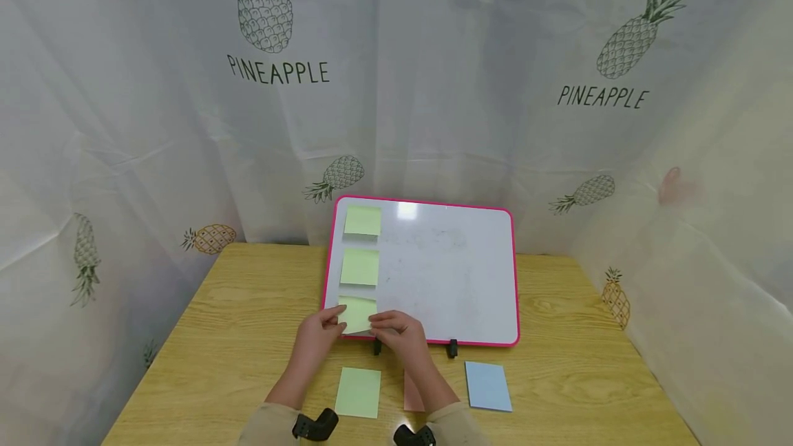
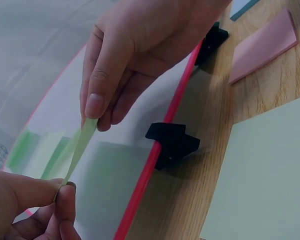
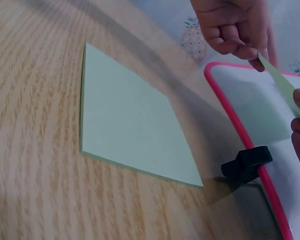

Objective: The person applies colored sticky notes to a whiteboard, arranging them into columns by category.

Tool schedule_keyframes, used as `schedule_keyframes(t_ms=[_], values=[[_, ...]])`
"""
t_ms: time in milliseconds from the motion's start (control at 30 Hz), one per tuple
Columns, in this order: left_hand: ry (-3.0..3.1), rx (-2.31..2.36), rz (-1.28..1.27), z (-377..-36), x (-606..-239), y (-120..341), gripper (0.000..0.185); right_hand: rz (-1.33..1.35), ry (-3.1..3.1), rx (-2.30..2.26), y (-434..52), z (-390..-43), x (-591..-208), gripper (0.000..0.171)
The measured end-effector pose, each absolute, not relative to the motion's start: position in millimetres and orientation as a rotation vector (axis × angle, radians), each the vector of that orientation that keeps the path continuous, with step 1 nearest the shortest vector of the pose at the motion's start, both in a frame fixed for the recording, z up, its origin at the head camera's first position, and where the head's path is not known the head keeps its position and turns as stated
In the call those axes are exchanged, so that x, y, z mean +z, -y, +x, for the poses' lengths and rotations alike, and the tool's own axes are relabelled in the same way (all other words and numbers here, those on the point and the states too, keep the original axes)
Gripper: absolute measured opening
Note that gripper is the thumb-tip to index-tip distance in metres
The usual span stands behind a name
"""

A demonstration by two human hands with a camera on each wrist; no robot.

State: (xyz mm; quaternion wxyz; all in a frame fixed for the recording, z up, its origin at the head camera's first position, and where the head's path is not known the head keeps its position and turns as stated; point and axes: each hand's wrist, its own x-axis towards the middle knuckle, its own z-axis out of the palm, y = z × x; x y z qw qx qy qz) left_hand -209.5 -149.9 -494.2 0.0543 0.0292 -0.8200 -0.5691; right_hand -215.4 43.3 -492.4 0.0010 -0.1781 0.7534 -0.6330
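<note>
Cloth (image 1: 124, 122) printed with pineapples hung at the far left and ran on behind the wooden desk (image 1: 248, 308). Out of a pale sleeve (image 1: 270, 425), with a black device (image 1: 316, 425) on the wrist, reached the left hand (image 1: 317, 331), its fingers clamped on the left edge of a light green note (image 1: 357, 316). This held note was stretched between both hands in front of the lower left corner of a pink-rimmed whiteboard (image 1: 446, 274); the left wrist view showed it just off the surface. Above it, in one column along the left side, were a middle note (image 1: 359, 267) and a top note (image 1: 363, 221), both the same green. Below, a green pad (image 1: 358, 392) lay flat on the desk. Next came a black foot (image 1: 377, 347) at the board's lower rim, then the right hand (image 1: 401, 331), its fingers pinching the note's right edge. A pink pad (image 1: 413, 394) lay partly hidden behind the right forearm. Farther right were a second black foot (image 1: 453, 348) and, nearer the person, a blue pad (image 1: 489, 387).
</note>
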Motion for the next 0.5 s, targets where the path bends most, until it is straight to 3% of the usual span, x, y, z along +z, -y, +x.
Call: schedule_keyframes(t_ms=[300,500], values=[[2.54,-1.635,0.004,-221.1,-499.2,148.3,0.045,-0.561,-2.441,-1.997,-41.0,-235.7,-535.7,0.011],[2.554,-1.592,0.023,-225.8,-500.8,147.8,0.047,-0.622,-2.491,-1.972,-41.0,-237.3,-540.4,0.011]])
